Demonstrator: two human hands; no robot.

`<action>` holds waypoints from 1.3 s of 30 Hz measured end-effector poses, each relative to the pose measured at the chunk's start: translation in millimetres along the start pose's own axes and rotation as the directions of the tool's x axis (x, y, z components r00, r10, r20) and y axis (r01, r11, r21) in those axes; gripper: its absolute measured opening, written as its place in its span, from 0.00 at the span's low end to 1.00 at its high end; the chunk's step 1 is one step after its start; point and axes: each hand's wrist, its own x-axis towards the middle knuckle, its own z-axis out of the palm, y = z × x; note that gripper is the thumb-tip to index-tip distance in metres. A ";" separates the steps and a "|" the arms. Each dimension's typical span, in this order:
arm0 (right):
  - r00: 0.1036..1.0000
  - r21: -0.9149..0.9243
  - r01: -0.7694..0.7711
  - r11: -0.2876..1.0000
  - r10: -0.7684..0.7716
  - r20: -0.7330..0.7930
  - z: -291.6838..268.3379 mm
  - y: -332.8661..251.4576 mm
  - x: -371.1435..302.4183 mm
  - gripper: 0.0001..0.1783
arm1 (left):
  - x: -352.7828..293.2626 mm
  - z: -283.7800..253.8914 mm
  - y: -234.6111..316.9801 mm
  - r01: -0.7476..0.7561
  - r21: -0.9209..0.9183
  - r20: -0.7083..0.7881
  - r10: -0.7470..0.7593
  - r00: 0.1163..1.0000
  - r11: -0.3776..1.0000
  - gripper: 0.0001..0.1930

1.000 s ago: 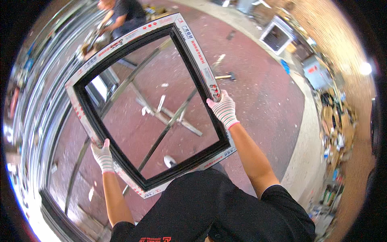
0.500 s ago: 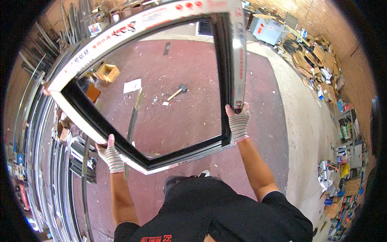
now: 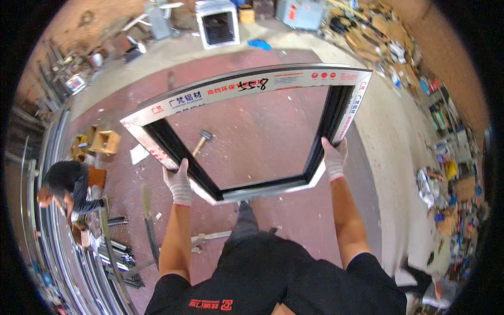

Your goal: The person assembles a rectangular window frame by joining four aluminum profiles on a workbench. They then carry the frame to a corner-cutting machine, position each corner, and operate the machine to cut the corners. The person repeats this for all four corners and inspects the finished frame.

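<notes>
A rectangular window frame, with white printed film on its outer faces and black inner edges, is held up in front of me, off the floor. My left hand, in a striped glove, grips its left side bar near the lower corner, thumb on the near face. On the right side bar my right hand, gloved alike, has its fingers closed round the edge. Through the frame's opening I see a mallet with a dark head and wooden handle on the reddish floor. A white paper sheet lies left of it.
A co-worker bends over long metal profiles at the left. Wooden boxes stand close by. Behind are a white-framed unit and a grey-blue cabinet. Cardboard scraps and shelves of parts line the right.
The window frame has tipped and sits lower in view, its far bar nearer level. My view has swung, bringing the back area and the co-worker into sight. Both hands keep their hold.
</notes>
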 end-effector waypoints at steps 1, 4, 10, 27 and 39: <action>0.998 -0.054 -0.059 0.997 0.057 -0.032 -0.1 9.5 13.3 0.25 | 14.8 18.6 -16.3 0.021 0.036 0.056 -0.023 0.998 0.999 0.32; 0.979 -0.146 -0.198 0.969 0.190 -0.071 -15.5 41.6 52.3 0.27 | 48.6 73.4 -74.1 0.125 0.103 0.175 -0.141 0.974 0.987 0.32; 0.901 -0.381 -0.428 0.820 0.356 -0.246 -60.1 137.5 91.1 0.28 | 94.8 156.8 -184.1 0.190 0.380 0.279 -0.308 0.910 0.905 0.32; 0.599 0.644 -0.442 0.625 0.740 -0.307 -201.2 490.8 103.3 0.16 | 51.8 235.6 -476.5 0.799 -0.124 -0.133 -0.808 0.574 0.589 0.19; 0.612 0.613 -0.525 0.591 0.763 -0.211 -183.7 501.1 132.6 0.16 | 88.8 226.6 -524.1 -0.103 0.882 0.393 -0.596 0.700 0.460 0.25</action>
